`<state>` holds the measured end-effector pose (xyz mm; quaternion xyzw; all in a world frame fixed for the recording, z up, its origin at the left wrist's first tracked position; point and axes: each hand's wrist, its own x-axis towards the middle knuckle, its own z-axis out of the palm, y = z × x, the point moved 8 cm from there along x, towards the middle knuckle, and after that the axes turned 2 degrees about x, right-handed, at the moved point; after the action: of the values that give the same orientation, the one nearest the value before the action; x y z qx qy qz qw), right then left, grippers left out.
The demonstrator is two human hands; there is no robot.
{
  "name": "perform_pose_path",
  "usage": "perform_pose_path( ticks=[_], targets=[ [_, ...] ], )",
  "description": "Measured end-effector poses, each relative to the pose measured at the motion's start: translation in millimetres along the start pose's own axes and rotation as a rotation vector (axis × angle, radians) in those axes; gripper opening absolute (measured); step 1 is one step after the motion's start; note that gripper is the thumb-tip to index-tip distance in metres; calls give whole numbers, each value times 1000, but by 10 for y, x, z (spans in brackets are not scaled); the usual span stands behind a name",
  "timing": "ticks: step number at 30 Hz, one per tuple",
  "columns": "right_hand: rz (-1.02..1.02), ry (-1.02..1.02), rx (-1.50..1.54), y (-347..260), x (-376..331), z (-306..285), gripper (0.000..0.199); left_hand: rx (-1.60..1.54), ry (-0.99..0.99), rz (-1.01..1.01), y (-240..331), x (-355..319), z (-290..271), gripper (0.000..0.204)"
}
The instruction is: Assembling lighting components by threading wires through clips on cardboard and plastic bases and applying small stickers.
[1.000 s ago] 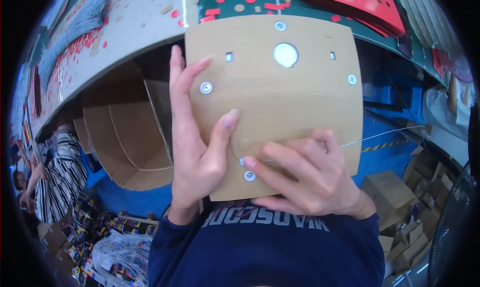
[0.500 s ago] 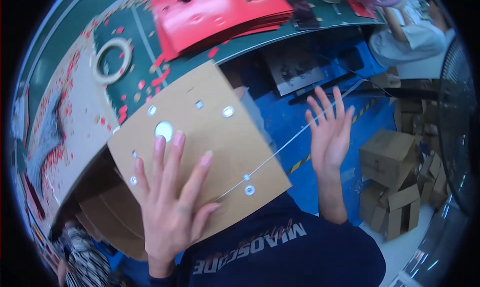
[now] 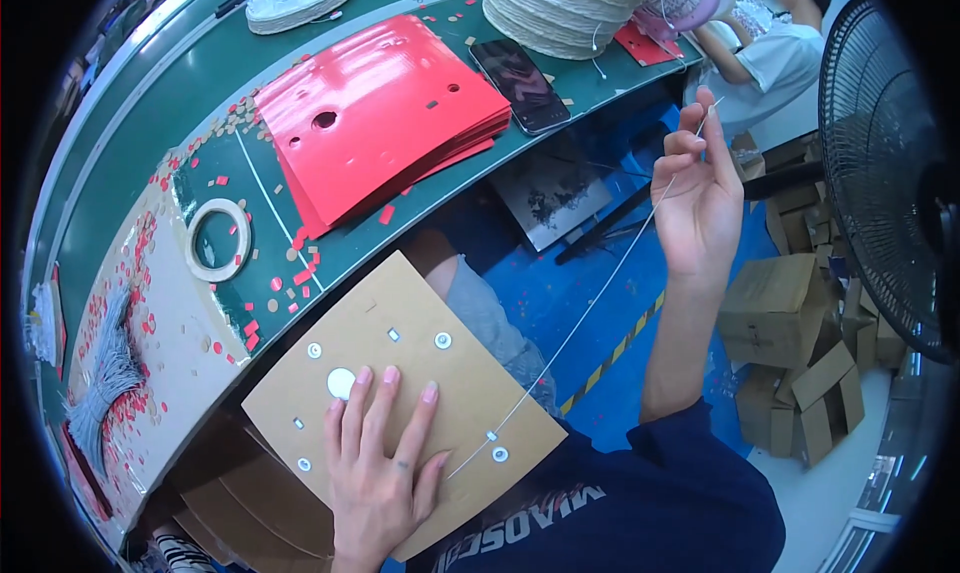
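A brown cardboard sheet (image 3: 440, 373) with punched holes and small metal eyelets lies on my lap. My left hand (image 3: 380, 463) presses flat on it, fingers spread near a round hole. My right hand (image 3: 697, 188) is raised to the right, pinching the end of a thin white string (image 3: 590, 313). The string runs taut from a hole near the sheet's lower corner up to my fingers.
A stack of red sheets (image 3: 385, 113), a roll of tape (image 3: 218, 239), a phone (image 3: 520, 83) and a coil of cord (image 3: 565, 8) lie on the green bench (image 3: 130, 123). More cardboard (image 3: 250, 503) sits below. Boxes (image 3: 790, 343), a fan (image 3: 890, 163) and another person (image 3: 775, 48) are at right.
The cardboard sheet came down from in front of my face onto my lap. My right hand left the sheet and pulled the string out up and to the right.
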<state>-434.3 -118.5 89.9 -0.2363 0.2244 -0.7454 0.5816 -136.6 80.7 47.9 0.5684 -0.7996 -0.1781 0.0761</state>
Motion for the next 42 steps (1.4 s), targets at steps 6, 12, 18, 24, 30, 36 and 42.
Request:
perform_pose_path(
  ticks=[6,12,18,24,30,36,42],
  targets=[
    [41,-836,-1132,505,-445,892,14,-113,33,-48,-78,66,-80,66],
    [-323,-1260,-1389,1167,-976,1060,20,-151,25,-28,-93,121,-88,77],
    [-379,-1419,-1471,1371,-1140,1027,32,-121,-4,-25,-93,102,-85,75],
    [-526,-1557,-1564,1361,-1283,1135,35,-46,-8,-35,-105,109,-53,83],
    [-555,-1626,-1569,1370,-1368,1124,37,-90,-6,-78,-133,114,-38,90],
    [-542,-1704,-1662,1383,-1478,1165,40,-73,-16,-72,-112,140,-25,93],
    [-485,-1612,-1554,1337,-1355,1061,42,-81,-12,-113,-169,133,-23,93]
  ],
)
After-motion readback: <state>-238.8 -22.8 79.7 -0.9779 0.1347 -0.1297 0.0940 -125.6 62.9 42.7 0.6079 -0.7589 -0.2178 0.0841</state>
